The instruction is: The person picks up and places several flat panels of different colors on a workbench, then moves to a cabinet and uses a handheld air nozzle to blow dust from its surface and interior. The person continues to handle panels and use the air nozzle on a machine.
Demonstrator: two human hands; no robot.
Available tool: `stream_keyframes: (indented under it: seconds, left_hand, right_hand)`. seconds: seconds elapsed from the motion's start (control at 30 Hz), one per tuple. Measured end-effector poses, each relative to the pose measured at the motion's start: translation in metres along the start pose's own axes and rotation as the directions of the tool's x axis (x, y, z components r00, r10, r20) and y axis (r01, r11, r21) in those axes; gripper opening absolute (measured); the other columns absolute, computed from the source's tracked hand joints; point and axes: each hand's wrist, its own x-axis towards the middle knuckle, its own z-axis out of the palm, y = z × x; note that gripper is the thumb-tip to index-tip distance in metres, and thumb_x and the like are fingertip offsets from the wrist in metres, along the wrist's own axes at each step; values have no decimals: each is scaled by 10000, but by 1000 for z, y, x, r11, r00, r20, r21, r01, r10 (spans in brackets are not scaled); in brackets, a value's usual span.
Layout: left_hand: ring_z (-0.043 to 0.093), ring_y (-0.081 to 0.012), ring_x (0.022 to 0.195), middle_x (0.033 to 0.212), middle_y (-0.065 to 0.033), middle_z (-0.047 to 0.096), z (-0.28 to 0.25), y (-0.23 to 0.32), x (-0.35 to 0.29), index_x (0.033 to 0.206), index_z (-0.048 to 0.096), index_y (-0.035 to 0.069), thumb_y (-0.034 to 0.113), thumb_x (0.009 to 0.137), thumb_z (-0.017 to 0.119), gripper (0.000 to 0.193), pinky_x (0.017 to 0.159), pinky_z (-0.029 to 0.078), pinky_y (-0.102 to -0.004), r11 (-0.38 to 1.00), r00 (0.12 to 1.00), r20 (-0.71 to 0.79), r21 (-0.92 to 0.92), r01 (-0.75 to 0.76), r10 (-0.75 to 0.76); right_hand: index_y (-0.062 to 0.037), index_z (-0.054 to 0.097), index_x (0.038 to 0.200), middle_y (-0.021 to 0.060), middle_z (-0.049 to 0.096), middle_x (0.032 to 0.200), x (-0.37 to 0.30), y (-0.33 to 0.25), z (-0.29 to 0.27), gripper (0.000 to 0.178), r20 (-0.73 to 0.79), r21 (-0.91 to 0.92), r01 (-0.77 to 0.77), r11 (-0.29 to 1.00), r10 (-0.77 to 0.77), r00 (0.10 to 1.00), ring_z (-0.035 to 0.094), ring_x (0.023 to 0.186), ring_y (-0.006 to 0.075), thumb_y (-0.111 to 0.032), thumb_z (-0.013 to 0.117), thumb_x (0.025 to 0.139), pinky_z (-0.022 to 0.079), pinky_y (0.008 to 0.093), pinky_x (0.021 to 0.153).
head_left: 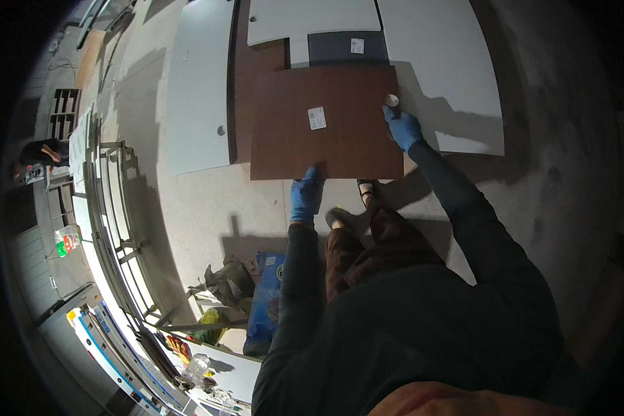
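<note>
Held board and surrounding panels, seen from above; clock directions are taken from the middle of the brown board [281,128]. The board lies flat-side up in front of the person, over other panels, its near edge above the floor [256,197]; whether it rests on the panels cannot be told. A white label [317,118] sits near its middle.

At 6 o'clock, the blue-gloved left hand [307,195] pinches the near edge, thumb on top and the other fingers hidden beneath. At 3 o'clock, the blue-gloved right hand [403,130] is curled at the right edge, with a small round pale object [392,100] at its fingertips; whether it pinches that object, the board or both cannot be told.

White panels lie between 9 and 10 o'clock (left panel [200,87]), at 2 o'clock (right panel [440,73]) and at 12 o'clock (far panel [319,15]). A labelled dark grey panel [333,50] shows just beyond the far edge, a second brown board [262,59] at 10 o'clock. A blue bag [265,298] lies at 7 o'clock; a metal rack [123,208] stands at 8.
</note>
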Motion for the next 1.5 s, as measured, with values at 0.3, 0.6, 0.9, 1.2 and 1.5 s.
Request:
stream_keyframes:
  seconds: [0.3, 0.6, 0.9, 1.2, 1.5]
  left_hand:
    - [704, -365, 990, 1080, -133, 734, 26, -15, 40, 1164, 676, 148, 196, 926, 716, 246, 800, 581, -442, 971, 996, -80, -238, 22, -42]
    - [684, -300, 670, 871, -162, 669, 40, -21, 60, 1076, 613, -35, 270, 981, 689, 329, 606, 616, -443, -261, 561, 680, -716, 648, -473]
    - [711, -180, 880, 1028, -110, 733, 52, -50, 47, 1285, 639, 116, 137, 867, 812, 453, 773, 620, -340, 577, 788, 351, -542, 611, -505]
    - [736, -309, 926, 1060, -152, 719, 34, -28, 60, 1219, 630, -16, 184, 933, 724, 362, 723, 626, -403, 299, 707, 401, -703, 645, -583]
    - [735, -283, 663, 857, -149, 718, 33, -28, 75, 1130, 670, -34, 273, 961, 711, 353, 557, 619, -356, -73, 505, 486, -768, 636, -713]
  right_hand:
    - [0, 740, 891, 227, 732, 860, 36, -44, -24, 752, -9, -512, 202, 835, -241, 971, 720, 800, 399, -694, 460, 966, 558, 489, 727]
    - [-58, 574, 1337, 231, 516, 1438, -10, -56, -30, 639, 340, -505, 748, 431, -696, 632, 507, 1329, 358, -500, 682, 888, 378, 510, 1112]
    - [-122, 523, 1437, 244, 269, 1658, -27, 30, 22, 548, 348, -749, 659, 62, -810, 472, 274, 1525, 432, -379, 565, 955, 196, 576, 1251]
    - [-152, 561, 1388, 223, 333, 1627, -22, 33, 25, 392, 266, -604, 778, 169, -878, 397, 352, 1492, 402, -204, 529, 1001, 301, 547, 1222]
    - [-110, 531, 1421, 244, 298, 1633, -30, 10, 11, 903, 336, -501, 820, 278, -810, 480, 309, 1506, 431, -432, 858, 644, 257, 578, 1243]
